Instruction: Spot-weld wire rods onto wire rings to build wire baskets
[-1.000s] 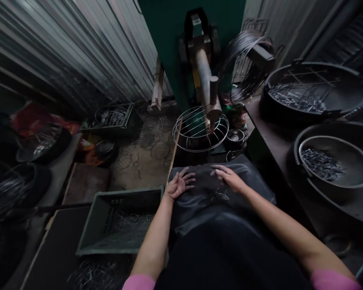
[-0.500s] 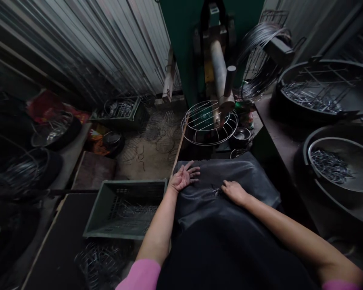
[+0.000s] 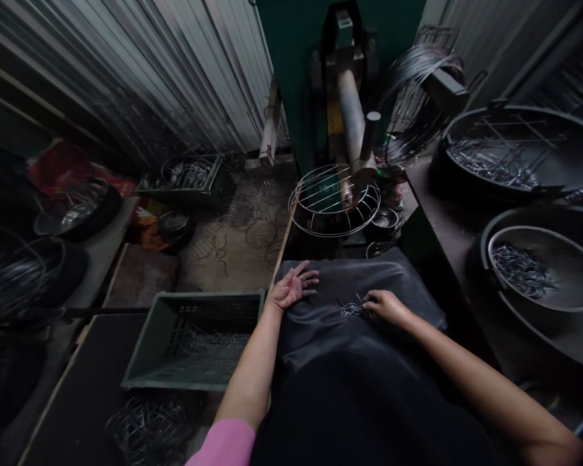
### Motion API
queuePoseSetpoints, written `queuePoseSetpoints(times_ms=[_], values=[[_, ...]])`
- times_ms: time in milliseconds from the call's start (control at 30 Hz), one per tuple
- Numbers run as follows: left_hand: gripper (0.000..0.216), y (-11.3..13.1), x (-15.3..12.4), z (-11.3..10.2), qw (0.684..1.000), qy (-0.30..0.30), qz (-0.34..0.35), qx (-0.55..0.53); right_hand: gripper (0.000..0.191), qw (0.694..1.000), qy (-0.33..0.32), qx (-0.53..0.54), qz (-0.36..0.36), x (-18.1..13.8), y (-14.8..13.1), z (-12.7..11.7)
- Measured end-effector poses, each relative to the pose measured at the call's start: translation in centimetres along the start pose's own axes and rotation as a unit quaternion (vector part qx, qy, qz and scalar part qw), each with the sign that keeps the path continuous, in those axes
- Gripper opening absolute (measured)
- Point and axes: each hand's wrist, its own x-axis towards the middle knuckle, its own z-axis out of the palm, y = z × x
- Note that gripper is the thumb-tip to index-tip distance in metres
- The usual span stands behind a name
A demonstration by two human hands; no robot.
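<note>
On the dark apron (image 3: 315,349) over my lap lies a small heap of short bent wire pieces (image 3: 350,309). My right hand (image 3: 386,307) is at the heap's right edge, with thumb and fingertips pinched together at the wires; what sits between the fingertips is too small to make out. Palm up, my left hand (image 3: 295,288) rests at the apron's left edge, fingers spread and holding nothing. Beyond both hands, a round wire rack (image 3: 315,230) hangs at the end of the machine's arm (image 3: 352,116).
A green plastic crate (image 3: 194,385) with loose wires stands to my left. At right are a pan of wire pieces (image 3: 571,301) and a larger black pan (image 3: 578,145). A wire coil (image 3: 418,61) hangs beside the machine. Wire rings (image 3: 261,233) lie on the floor.
My right hand has drawn slightly right and up off the heap, uncovering more of the wires. My left hand stays open in nearly the same place. The view has shifted a little.
</note>
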Motion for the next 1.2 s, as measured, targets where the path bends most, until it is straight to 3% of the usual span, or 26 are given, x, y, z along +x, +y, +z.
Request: queuePoseSetpoints(times_ms=[133,300,467,600,767,900,1000,1100,1200], values=[[0.05,-0.2,0.2,-0.1,1.0,-0.021,0.001,-0.012,0.013,0.979,-0.047,0.183,0.082,-0.5,0.3,-0.3],[0.048,-0.2,-0.1,-0.2,1.0,-0.017,0.004,-0.003,0.021,0.952,-0.065,0.288,0.075,-1.6,1.3,-1.3],[0.048,-0.4,0.6,1.0,0.999,0.02,0.013,0.028,0.027,0.918,-0.032,0.389,0.069,-2.6,1.2,-2.2],[0.05,-1.9,3.5,5.2,0.988,0.07,0.003,0.138,0.033,0.915,-0.049,0.396,0.057,-2.3,-0.6,-1.3],[0.056,-5.7,6.7,10.4,0.955,0.034,-0.021,0.295,0.029,0.919,-0.09,0.381,0.043,-2.0,-2.8,0.2],[0.055,-8.6,5.9,11.5,0.901,-0.047,0.016,0.431,0.015,0.931,-0.096,0.349,0.047,-2.6,-2.7,1.5],[0.053,-9.3,4.8,11.5,0.87,-0.102,0.033,0.482,0.01,0.94,-0.109,0.319,0.053,-2.9,-2.2,2.0],[0.052,-8.0,4.5,11.2,0.88,-0.044,0.081,0.466,0.015,0.931,-0.092,0.351,0.048,-3.0,-1.9,0.7],[0.049,-5.3,4.4,10.0,0.91,0.068,0.117,0.391,0.028,0.913,0.017,0.407,0.039,-3.1,-0.9,-2.3]])
